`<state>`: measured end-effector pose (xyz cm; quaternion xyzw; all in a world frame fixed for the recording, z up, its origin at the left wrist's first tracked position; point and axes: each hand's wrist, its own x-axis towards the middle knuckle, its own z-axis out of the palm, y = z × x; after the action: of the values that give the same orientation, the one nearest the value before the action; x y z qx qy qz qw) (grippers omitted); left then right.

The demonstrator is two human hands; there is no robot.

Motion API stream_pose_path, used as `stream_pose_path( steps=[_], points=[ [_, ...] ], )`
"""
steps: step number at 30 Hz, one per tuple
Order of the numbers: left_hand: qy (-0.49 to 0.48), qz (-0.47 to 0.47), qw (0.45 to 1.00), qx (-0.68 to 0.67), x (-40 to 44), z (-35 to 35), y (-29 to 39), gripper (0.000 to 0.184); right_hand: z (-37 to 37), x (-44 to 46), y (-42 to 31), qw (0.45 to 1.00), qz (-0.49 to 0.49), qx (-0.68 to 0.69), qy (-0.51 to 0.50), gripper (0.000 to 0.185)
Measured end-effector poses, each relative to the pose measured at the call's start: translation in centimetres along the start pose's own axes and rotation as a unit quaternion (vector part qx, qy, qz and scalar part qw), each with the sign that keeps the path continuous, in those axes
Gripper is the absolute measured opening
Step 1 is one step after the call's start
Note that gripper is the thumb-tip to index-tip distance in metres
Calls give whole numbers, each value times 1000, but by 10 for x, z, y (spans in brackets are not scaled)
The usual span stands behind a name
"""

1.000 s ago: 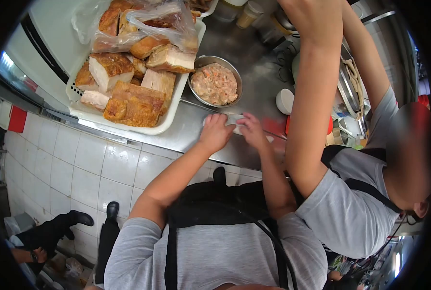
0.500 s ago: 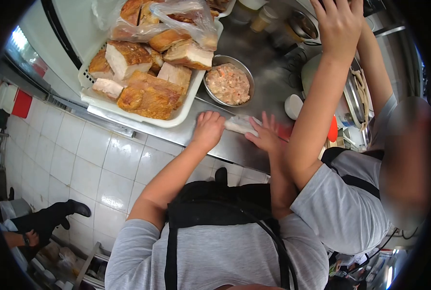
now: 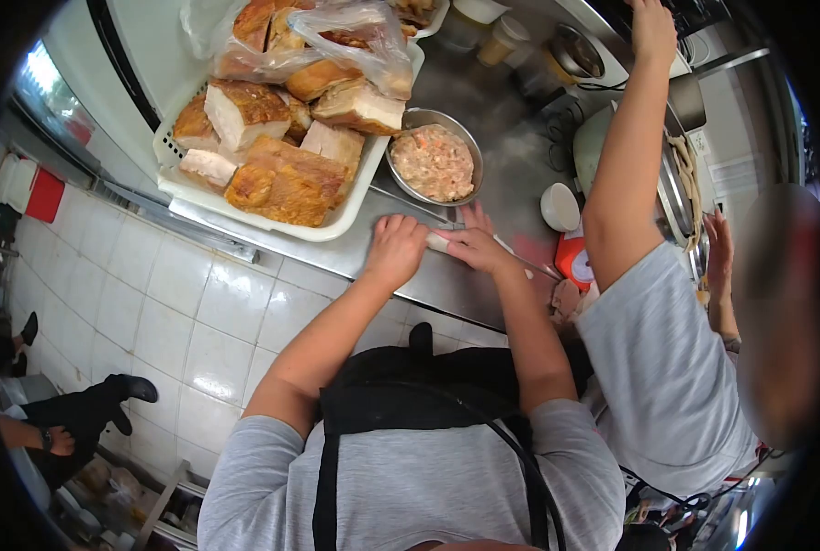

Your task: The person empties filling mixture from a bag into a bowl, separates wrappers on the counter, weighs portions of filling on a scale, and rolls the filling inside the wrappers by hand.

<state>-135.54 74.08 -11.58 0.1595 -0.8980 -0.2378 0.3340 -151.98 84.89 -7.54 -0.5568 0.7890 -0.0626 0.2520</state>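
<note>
Between my two hands lies a small whitish roll (image 3: 439, 241) on the steel counter (image 3: 336, 253), mostly hidden by the fingers. My left hand (image 3: 397, 250) is closed at its left end, fingers bent together. My right hand (image 3: 477, 245) has its thumb across the roll and its fingers curving over the far side. Just beyond them stands a metal bowl (image 3: 480, 174) filled with pinkish minced filling (image 3: 434, 162) with orange bits. To the left, a white basket (image 3: 345, 220) holds several chunks of crisp-skinned roast pork (image 3: 290, 179), partly under clear plastic.
A co-worker's arm (image 3: 623, 174) reaches across on the right. Near it are a white cup (image 3: 559, 207), a red scale (image 3: 572, 260) and a large pot (image 3: 591, 147). Lidded tubs (image 3: 503, 41) stand at the back. Another person's leg (image 3: 88, 409) shows at lower left.
My right hand has moved left, closer to my left hand, covering more of the roll, which now looks shorter. The co-worker's raised arm has shifted right, exposing the red scale.
</note>
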Motion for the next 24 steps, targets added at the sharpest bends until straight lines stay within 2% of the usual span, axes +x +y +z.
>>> stream_pose_path(
  steps=[3,6,9,12,15,21,24],
  points=[
    [0,0,1000,-4,0,-1,1,22,-8,-4,-9,999,12,-37,-16,43],
    [-8,-10,1000,-15,1,-1,2,22,-21,-33,9,995,68,-70,15,44],
    [-11,-10,1000,-9,2,-1,3,19,-22,-54,23,981,171,-83,48,55],
    [-19,-13,1000,-7,3,-1,3,19,-10,-48,19,983,126,-108,75,66],
    [-18,-15,1000,-11,5,-3,6,22,-3,-41,23,983,124,-111,75,74],
    [-24,-12,1000,4,6,-1,7,20,-8,-68,28,978,166,-112,67,78],
    [-30,-17,999,10,6,-2,8,20,-4,-48,17,984,118,-111,80,80]
  ],
)
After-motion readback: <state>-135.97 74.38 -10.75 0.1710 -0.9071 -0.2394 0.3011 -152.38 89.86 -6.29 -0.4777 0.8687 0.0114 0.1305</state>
